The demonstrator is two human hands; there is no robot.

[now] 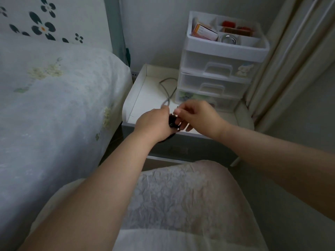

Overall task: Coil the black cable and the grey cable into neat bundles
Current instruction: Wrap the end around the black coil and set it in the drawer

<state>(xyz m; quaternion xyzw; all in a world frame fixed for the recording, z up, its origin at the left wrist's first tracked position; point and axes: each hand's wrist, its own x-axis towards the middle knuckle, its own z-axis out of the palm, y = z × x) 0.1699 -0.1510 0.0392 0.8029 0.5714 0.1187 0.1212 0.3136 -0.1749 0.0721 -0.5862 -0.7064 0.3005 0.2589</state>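
The black cable (172,122) is bunched into a small coil between my two hands, above the front edge of the white nightstand (145,98). My left hand (154,122) grips the coil from the left, and a black loop hangs below its wrist. My right hand (195,116) pinches the cable's top from the right with thumb and fingers. The grey cable (167,91) lies loose on the nightstand top behind my hands, in a long open loop reaching toward the back wall.
A white plastic drawer unit (217,73) stands at the back right of the nightstand, its top tray holding small boxes and a round tin. A bed with a pale floral cover (54,105) lies on the left. A curtain (290,60) hangs at right.
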